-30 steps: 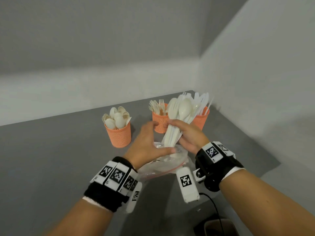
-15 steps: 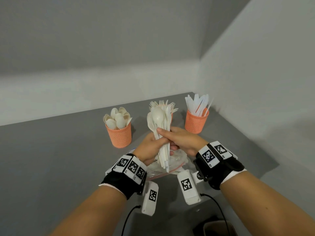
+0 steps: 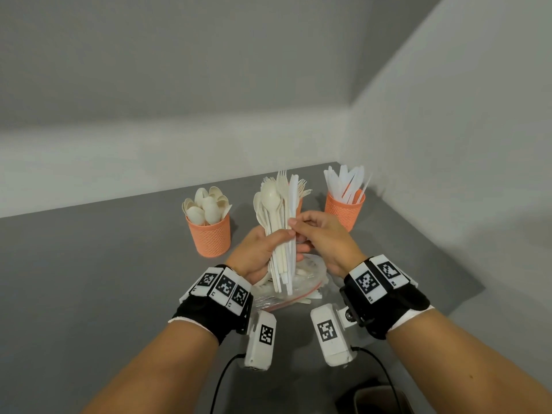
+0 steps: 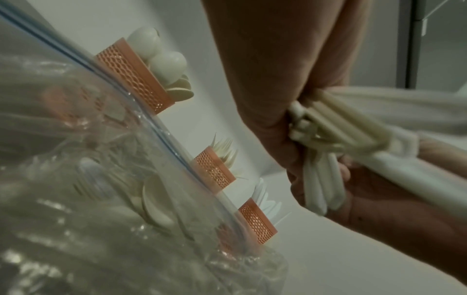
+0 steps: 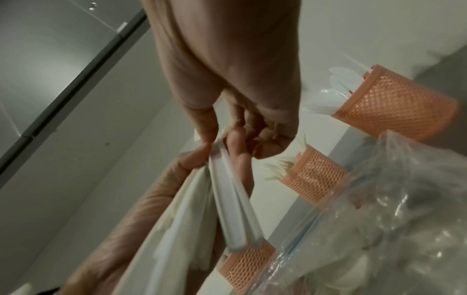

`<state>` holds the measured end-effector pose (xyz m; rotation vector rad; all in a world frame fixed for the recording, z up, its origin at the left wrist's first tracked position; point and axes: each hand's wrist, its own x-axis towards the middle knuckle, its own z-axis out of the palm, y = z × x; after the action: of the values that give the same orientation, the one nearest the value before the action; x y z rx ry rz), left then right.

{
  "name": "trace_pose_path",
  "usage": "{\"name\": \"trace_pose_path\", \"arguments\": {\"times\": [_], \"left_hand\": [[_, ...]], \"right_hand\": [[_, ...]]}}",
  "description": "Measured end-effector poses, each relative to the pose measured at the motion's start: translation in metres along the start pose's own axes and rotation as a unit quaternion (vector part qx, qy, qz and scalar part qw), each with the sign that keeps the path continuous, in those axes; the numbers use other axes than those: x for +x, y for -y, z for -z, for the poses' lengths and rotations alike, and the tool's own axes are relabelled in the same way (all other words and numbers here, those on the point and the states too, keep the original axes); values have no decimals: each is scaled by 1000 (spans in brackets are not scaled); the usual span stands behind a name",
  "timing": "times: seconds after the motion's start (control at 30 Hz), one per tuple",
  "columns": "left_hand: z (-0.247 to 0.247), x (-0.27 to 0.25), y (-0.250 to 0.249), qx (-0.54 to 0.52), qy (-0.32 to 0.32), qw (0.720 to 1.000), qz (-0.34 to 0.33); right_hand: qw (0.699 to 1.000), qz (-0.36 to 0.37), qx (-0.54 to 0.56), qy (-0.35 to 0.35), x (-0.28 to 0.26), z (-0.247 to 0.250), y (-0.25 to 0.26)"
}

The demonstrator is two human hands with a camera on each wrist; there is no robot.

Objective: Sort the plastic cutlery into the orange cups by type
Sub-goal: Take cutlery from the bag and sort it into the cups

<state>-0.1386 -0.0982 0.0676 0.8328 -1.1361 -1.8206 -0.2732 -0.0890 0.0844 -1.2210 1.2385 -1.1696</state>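
Observation:
My left hand [image 3: 265,246] grips an upright bundle of mixed cutlery [image 3: 277,210] above a clear plastic bag [image 3: 301,286]. Thumb and forefinger of my right hand [image 3: 310,231] pinch a white knife [image 3: 293,192] on the bundle's right side; the right wrist view shows that pinch on the white knife [image 5: 232,199]. Three orange cups stand behind: the spoon cup [image 3: 209,234] on the left, the fork cup [image 3: 299,204] mostly hidden by the bundle, and the knife cup [image 3: 345,209] on the right. In the left wrist view the bundle [image 4: 333,139] crosses my palm.
The grey table [image 3: 89,279] ends at white walls behind and to the right, close to the knife cup. The bag with more cutlery [image 4: 101,179] lies under my hands. A dark bin [image 3: 373,398] sits at the near edge, and cables hang from both wrist cameras.
The bundle passed from my right hand to my left hand, which left the bag. The bundle moved left in front of the fork cup, and my right fingers now pinch one white knife.

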Motion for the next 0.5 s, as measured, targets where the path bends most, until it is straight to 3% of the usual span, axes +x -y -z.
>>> {"name": "trace_pose_path", "arguments": {"times": [0.27,0.5], "left_hand": [[1,-2,-2,-12,-18,1000,-7],[4,-5,-1,-20,-31,999,-10]], "right_hand": [[998,-8,-45,44,-1,-6,5],[999,-20,-14,44,-3,-10,8]]}}
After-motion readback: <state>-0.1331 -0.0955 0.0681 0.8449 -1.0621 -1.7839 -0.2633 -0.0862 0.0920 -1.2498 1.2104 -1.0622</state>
